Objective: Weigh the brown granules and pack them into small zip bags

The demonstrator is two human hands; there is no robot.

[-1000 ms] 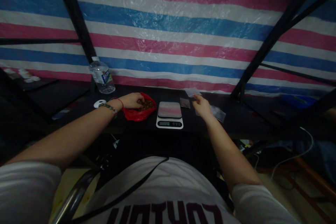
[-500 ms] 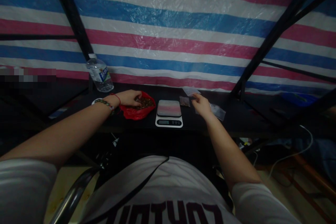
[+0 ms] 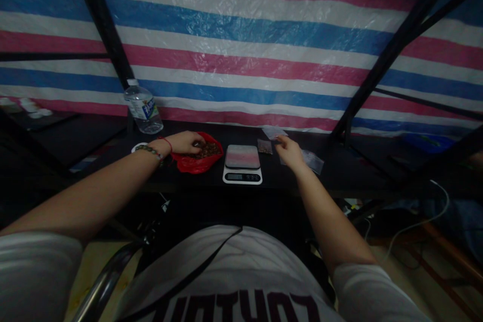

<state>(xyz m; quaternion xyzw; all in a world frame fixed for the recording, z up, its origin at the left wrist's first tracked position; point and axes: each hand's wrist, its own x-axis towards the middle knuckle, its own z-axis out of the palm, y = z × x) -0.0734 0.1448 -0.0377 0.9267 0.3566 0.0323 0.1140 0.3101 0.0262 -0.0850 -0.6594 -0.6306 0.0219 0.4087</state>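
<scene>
My left hand [image 3: 187, 142] reaches into an open red plastic bag [image 3: 194, 165]. Its fingers are bent in among small brown pieces [image 3: 210, 149], whose kind I cannot make out; the fingertips are partly hidden. Right of the bag lies a white kitchen scale [image 3: 242, 163] with its display facing me and its plate bare. Beside the scale rests a small clear bag [image 3: 265, 147] with some brown pieces in it. My right hand [image 3: 290, 151] pinches the near edge of a flat clear plastic bag [image 3: 274, 133] between thumb and fingers.
More clear plastic bags [image 3: 313, 162] lie under and right of my right wrist. A water bottle [image 3: 144, 106] stands at the back left by a black metal post. A striped plastic sheet [image 3: 241, 55] hangs behind the dark table [image 3: 211, 186]. A blue tray [image 3: 428, 143] is at the far right.
My left fingers have shifted slightly among the brown pieces in the red bag. My right hand stays at the clear bag, almost unmoved.
</scene>
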